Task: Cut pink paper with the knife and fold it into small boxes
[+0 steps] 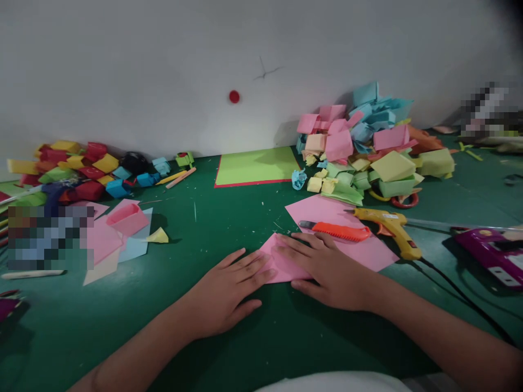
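A small folded pink paper (274,255) lies on the green table (229,326) in front of me. My left hand (224,291) lies flat with its fingertips pressing the paper's left part. My right hand (322,267) lies flat over the paper's right part, fingers spread. Neither hand grips anything. A larger pink sheet (322,215) lies just behind my right hand, with an orange utility knife (341,231) on it.
A yellow glue gun (392,228) lies right of the knife, its black cord trailing right. Heaps of folded coloured paper sit at the back right (368,152) and back left (77,169). A green sheet (255,166) lies against the wall. Pink papers (122,223) lie left. A purple device (494,253) sits far right.
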{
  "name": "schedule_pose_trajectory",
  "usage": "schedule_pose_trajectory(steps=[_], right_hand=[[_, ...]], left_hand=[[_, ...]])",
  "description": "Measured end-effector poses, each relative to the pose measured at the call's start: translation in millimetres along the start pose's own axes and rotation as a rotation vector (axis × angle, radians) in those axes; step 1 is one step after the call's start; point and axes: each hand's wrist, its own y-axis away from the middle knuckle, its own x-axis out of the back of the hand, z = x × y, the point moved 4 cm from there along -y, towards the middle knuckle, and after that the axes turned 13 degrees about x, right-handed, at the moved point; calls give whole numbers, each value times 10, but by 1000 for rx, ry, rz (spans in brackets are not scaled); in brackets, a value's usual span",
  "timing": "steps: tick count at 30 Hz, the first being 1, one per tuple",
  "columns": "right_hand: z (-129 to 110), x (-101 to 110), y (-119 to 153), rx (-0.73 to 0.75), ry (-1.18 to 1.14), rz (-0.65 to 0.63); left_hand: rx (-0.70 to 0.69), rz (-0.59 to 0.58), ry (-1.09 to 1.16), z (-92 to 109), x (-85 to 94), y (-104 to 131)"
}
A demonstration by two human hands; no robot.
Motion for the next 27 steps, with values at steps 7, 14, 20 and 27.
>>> schedule_pose_trajectory(steps=[7, 14, 20, 27], right_hand=[[-3, -19, -2, 11, 26, 5], [-10, -15, -10, -5, 32, -27], [-27, 2, -15, -2, 26, -35], [-26, -4, -22, 1, 46, -61]], left_hand=[[-9, -4, -38, 7, -5, 6], [16, -39, -99, 46, 12, 21], [15, -48, -99, 45, 18, 45], [29, -49, -138, 67, 8, 68]])
